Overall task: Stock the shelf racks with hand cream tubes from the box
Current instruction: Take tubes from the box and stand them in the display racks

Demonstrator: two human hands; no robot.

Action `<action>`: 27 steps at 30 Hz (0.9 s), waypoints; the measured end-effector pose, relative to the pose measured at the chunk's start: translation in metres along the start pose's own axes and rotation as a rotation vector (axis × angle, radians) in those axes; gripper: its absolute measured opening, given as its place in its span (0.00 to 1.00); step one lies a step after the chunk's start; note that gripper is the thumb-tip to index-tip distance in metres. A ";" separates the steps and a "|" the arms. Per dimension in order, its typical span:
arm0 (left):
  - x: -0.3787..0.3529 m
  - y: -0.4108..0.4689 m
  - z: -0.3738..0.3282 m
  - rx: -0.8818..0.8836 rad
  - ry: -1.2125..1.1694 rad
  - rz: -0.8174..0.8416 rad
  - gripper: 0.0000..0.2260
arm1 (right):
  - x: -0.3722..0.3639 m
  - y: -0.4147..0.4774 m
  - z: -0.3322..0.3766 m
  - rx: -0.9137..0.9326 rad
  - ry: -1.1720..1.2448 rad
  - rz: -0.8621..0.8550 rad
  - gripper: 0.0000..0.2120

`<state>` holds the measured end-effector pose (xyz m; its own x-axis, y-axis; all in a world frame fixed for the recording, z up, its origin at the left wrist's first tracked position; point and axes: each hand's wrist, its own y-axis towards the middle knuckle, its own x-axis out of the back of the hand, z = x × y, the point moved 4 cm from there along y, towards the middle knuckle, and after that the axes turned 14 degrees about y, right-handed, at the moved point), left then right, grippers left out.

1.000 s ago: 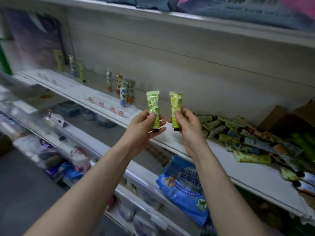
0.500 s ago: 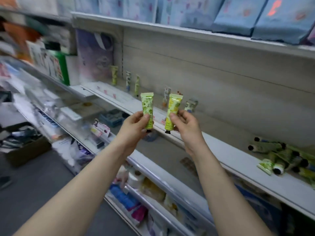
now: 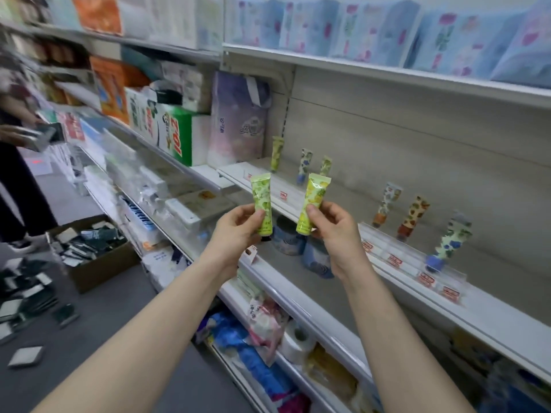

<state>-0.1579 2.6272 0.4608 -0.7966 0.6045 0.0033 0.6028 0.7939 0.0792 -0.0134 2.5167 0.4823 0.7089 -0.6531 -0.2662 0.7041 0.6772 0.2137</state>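
My left hand (image 3: pixel 235 226) holds a green hand cream tube (image 3: pixel 261 201) upright, cap down. My right hand (image 3: pixel 338 234) holds a yellow-green hand cream tube (image 3: pixel 314 201) the same way, tilted slightly right. Both tubes hover in front of the white middle shelf (image 3: pixel 492 317). On that shelf clear rack trays (image 3: pixel 396 257) hold single upright tubes: three at the back left, starting with a yellow-green one (image 3: pixel 276 153), and three at the right, ending with a blue-flowered one (image 3: pixel 450 242). The box of tubes is out of view.
A purple pack (image 3: pixel 238 120) and green-white boxes (image 3: pixel 167 129) stand left of the racks. Blue packs (image 3: pixel 387 28) fill the top shelf. A cardboard box (image 3: pixel 89 251) of dark packets sits on the floor at left, beside another person (image 3: pixel 18 162) holding packets.
The view has swung left along the shelf: the heap of loose tubes at the right has left the frame and the racks at left have come closer. Both hands still hold their tubes.
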 end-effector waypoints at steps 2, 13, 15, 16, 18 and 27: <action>0.008 0.017 0.004 0.004 0.011 0.003 0.06 | -0.010 0.014 -0.006 -0.001 -0.001 0.012 0.06; 0.038 0.144 -0.005 -0.048 0.041 0.076 0.10 | -0.050 0.128 -0.032 0.075 -0.005 -0.024 0.08; 0.043 0.166 -0.009 -0.055 0.032 0.073 0.07 | -0.054 0.150 -0.035 0.090 -0.023 -0.039 0.11; 0.046 0.177 -0.011 -0.064 0.029 0.068 0.07 | -0.056 0.161 -0.036 0.100 -0.038 -0.047 0.12; 0.050 0.199 -0.011 -0.069 0.031 0.070 0.09 | -0.057 0.178 -0.036 0.120 -0.063 -0.058 0.09; 0.059 0.274 0.007 -0.097 0.058 0.158 0.09 | -0.055 0.223 -0.044 0.166 -0.338 -0.229 0.08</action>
<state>-0.0396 2.8811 0.4756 -0.6956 0.7139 0.0802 0.7153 0.6780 0.1694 0.1028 2.7183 0.5027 0.4878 -0.8729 -0.0079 0.8222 0.4564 0.3401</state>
